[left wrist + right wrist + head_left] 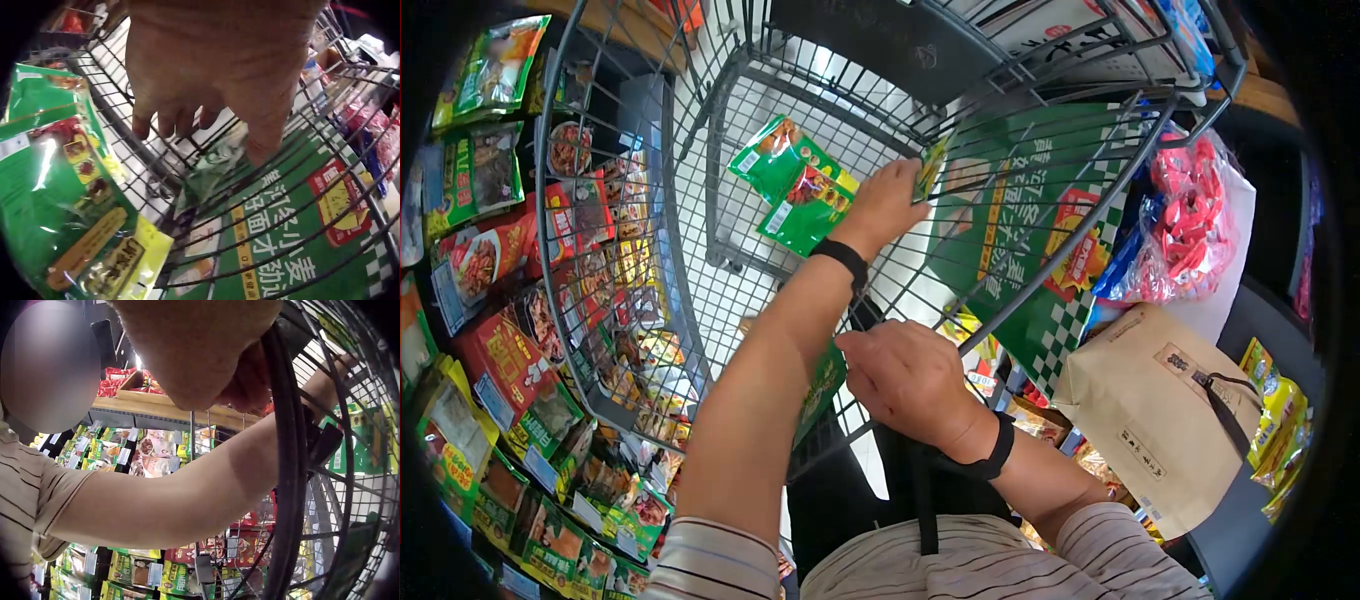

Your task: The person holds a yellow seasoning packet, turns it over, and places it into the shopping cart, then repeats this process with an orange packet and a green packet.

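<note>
My left hand (885, 205) reaches down inside the shopping cart (745, 165), thumb and fingers pointing downward. It pinches a thin, shiny green packet (215, 165) that hangs tilted by the cart's side wall; its top edge is partly hidden by the hand. Two larger green food bags (805, 190) with yellow and red print lie in the basket beside that hand. Curled over the near rim (287, 450) of the cart is my right hand (920, 385). Another green packet (825, 390) shows partly under my left forearm, close to the right hand.
Shelves of packaged foods (510, 360) line the left. A green printed sign (1010, 220) stands beyond the cart's right wall. Farther right are a bag of pink-red packets (1195, 215) and a brown paper bag (1160, 410). A wooden shelf edge (169, 403) runs behind.
</note>
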Motion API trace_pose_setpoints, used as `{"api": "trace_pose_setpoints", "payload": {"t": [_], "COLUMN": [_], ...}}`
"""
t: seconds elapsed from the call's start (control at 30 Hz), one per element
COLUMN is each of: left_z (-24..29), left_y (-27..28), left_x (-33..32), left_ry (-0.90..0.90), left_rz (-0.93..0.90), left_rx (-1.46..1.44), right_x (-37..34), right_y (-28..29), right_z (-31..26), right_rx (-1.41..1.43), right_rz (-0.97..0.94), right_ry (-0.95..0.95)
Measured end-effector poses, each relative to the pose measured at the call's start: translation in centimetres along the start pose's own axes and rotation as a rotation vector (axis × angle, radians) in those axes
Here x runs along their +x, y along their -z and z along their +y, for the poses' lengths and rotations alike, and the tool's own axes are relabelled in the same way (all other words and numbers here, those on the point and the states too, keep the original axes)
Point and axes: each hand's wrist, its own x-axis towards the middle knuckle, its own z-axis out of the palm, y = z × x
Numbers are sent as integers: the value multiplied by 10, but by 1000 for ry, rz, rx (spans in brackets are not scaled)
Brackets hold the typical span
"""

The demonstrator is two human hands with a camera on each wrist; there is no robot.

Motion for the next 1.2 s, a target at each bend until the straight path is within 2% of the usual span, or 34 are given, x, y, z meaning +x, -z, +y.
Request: {"api": "trace_pose_setpoints", "payload": {"t": [0.07,0.1,0.2,0.23,0.33,0.37,0.47,0.6,0.67,0.7,0.8,0.9,1.0,1.03,1.13,1.2], "left_z": [-6,-8,-14,-1,36,48,85,119,139,149,172,185,202,213,215,218], "left_y": [-8,-4,21,39,103,123,180,235,255,264,279,289,294,299,297,300], "left_x": [4,7,-1,-13,-49,-62,-107,-172,-205,-221,-267,-313,-358,-377,-423,-454], "left_ry": [77,209,420,481,565,550,510,435,383,360,338,341,355,407,283,291], "left_rz": [77,35,99,143,121,150,317,495,572,599,625,630,728,720,802,804], "left_rx": [-73,-240,-395,-602,-939,-987,-989,-1041,-1030,-1002,-1009,-993,-936,-941,-921,-900], "right_x": [-1,-1,1,1,1,1,1,0,1,1,26,43,46,43,30,24], "right_y": [2,3,4,3,0,6,6,8,9,2,28,44,44,31,6,-12], "right_z": [-1,-1,-2,-3,-4,-8,-13,-17,-13,-3,-45,-104,-169,-177,-216,-235], "right_rx": [-1,3,-8,-12,8,-1,99,71,324,502,824,1056,984,930,1048,1051], "right_rz": [-14,-22,-22,-17,74,-11,53,-12,-82,-37,-66,-248,-504,-544,-574,-577], "right_ry": [-8,-8,3,5,37,-23,-78,-150,-395,-417,-520,-447,-361,-285,-279,-249]}}
